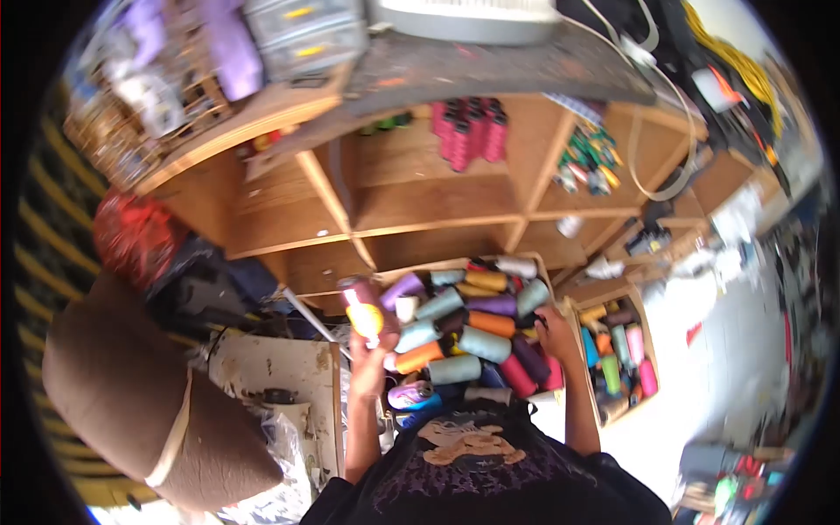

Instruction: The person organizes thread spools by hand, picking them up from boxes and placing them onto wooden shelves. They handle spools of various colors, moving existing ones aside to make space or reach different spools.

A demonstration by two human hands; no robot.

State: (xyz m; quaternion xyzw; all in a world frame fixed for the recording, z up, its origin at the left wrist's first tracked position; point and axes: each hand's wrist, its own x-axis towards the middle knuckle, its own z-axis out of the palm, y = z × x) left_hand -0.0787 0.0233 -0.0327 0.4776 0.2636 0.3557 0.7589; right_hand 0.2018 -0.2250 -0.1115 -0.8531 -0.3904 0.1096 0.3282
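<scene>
Above spools (pixel 472 328), cone (pixel 363 306), left hand (pixel 372 363)

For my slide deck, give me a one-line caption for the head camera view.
Left hand lifts a yellow-and-maroon thread cone while right hand rests on a box of coloured cones below wooden shelves.

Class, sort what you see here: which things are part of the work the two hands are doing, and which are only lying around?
In hand:
- left hand, gripping a yellow-and-maroon thread cone
- right hand, on the box of thread cones

Lying about:
- second box of cones
- pink spools on the wooden shelves
- brown cushion
- red bag
</scene>
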